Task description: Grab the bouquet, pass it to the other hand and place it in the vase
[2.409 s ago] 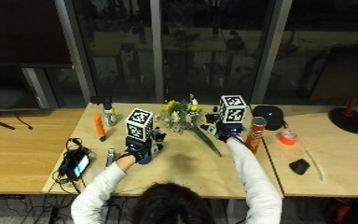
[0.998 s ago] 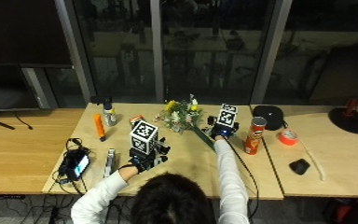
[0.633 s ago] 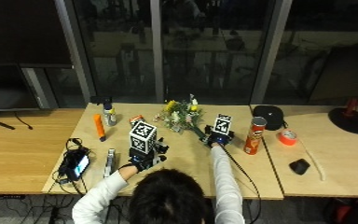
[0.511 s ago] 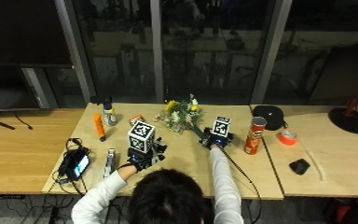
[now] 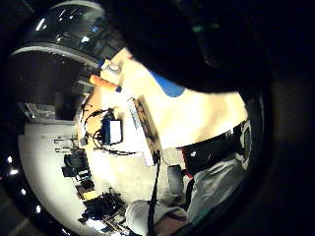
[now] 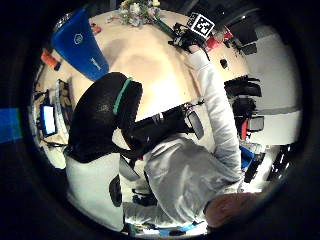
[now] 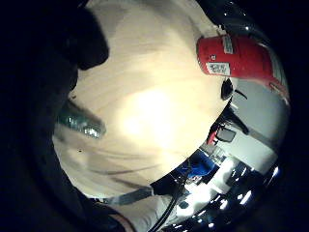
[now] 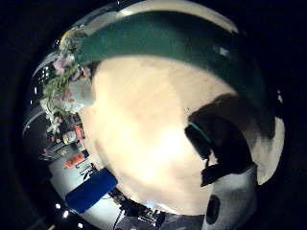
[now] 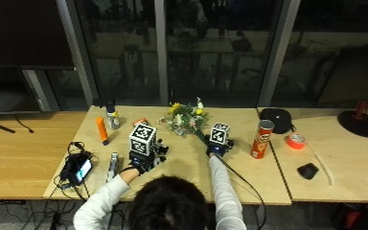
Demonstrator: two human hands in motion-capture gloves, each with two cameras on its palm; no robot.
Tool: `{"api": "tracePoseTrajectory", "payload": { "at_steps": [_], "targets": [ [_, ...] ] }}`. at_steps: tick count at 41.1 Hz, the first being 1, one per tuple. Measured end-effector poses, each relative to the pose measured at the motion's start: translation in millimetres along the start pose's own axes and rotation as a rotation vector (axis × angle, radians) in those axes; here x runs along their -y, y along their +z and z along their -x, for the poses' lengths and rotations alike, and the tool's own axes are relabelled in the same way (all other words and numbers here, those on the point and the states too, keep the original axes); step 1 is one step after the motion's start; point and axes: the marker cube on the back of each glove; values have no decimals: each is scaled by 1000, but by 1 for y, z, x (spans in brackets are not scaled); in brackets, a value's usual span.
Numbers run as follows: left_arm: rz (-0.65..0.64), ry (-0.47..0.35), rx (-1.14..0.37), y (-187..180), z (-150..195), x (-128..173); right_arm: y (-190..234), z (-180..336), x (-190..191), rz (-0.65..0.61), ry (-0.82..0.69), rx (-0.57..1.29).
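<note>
The bouquet point(image 9: 185, 119) lies flat on the desk point(image 9: 184, 172), flower heads pointing away from the person and its green wrapped stem point(image 9: 202, 137) running back to end directly under the right hand point(image 9: 217, 146). The right thumb-side palm view shows that stem point(image 8: 182, 38) arching close across the palm, so the hand looks to be on or closing round it, though I cannot tell whether the fingers have actually curled shut. The left hand point(image 9: 144, 159) rests on the desk well to the side of the right hand, holding nothing, with a finger point(image 6: 102, 122) loosely bent in its own palm view. A blue vase point(image 6: 80, 42) shows only in the left palm views, just beyond the left hand. The likely trouble: grasping so near the stem's end leaves the heavy flower head far out in front, so it may droop, swing or shed blooms as it lifts, and it could brush the red crisp can point(image 9: 260, 139) standing just beside the right hand on its outer side. Compared with two seconds ago, the right hand has come inward from beside the can to the stem's end, while the left hand has drawn back toward the person.
</note>
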Motion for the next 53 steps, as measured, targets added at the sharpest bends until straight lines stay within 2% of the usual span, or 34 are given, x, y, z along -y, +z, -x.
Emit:
{"api": "tracePoseTrajectory", "payload": {
  "at_steps": [5, 10, 13, 19, 22, 26, 31, 35, 39, 42, 45, 48, 51, 53],
  "targets": [
    [10, 4, 0, -1, -2, -1, 3, 17, -8, 42, 0, -76],
    [41, 1, -8, -4, -1, -3, 6, 23, -7, -117, 1, -111],
    [51, -7, -11, -7, 0, -2, 7, 21, -8, -169, -9, -90],
    [51, -15, -36, -19, -3, 1, 4, 8, 0, -324, 50, 57],
    [60, -20, -63, -25, -4, 6, 3, -4, 1, -382, 51, 192],
    [74, -23, -99, -35, -6, 13, -11, -14, -1, -466, -16, 457],
    [65, -32, -166, -52, -9, 27, -45, -23, -22, -497, -120, 696],
    [33, -34, -276, -69, -15, 46, -82, -28, -56, -470, -203, 870],
    [-25, -32, -420, -86, -22, 67, -116, -32, -83, -500, -254, 1005],
    [-75, -26, -564, -98, -27, 87, -135, -33, -86, -526, -296, 1113],
    [-116, -23, -689, -107, -32, 104, -151, -31, -77, -588, -419, 1236],
    [-145, -14, -804, -117, -39, 118, -166, -32, -86, -637, -505, 1320],
    [-143, 16, -987, -124, -51, 134, -176, -33, -100, -659, -564, 1389],
    [-105, 53, -1175, -127, -61, 145, -179, -34, -107, -664, -590, 1429]
  ]
}}
